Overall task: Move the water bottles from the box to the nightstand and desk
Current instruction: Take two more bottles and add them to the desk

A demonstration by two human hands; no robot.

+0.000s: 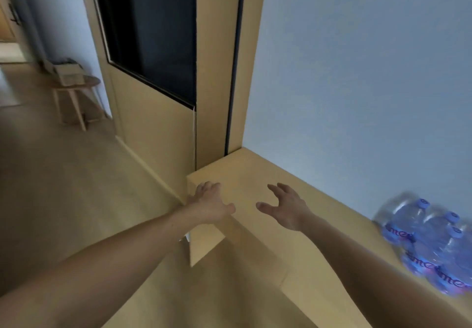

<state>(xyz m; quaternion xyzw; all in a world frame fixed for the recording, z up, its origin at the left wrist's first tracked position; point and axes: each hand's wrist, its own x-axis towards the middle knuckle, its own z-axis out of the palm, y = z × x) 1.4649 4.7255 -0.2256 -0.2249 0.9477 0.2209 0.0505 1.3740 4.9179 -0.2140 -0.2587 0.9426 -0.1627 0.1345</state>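
Your left grip (210,204) and right grip (286,207) hover open and empty over the bench (244,173), with the water bottles (429,246) clustered well to the right by the wall; they are probably full, heavy, slick and thin-walled, so clasp each around its labelled middle.

A dark panel (153,34) sat in a tan wooden frame (153,133); a thin white cord (194,128) hung below its lower corner; a pale blue wall (357,85) stood to the right; wood floor (63,187) spread left.
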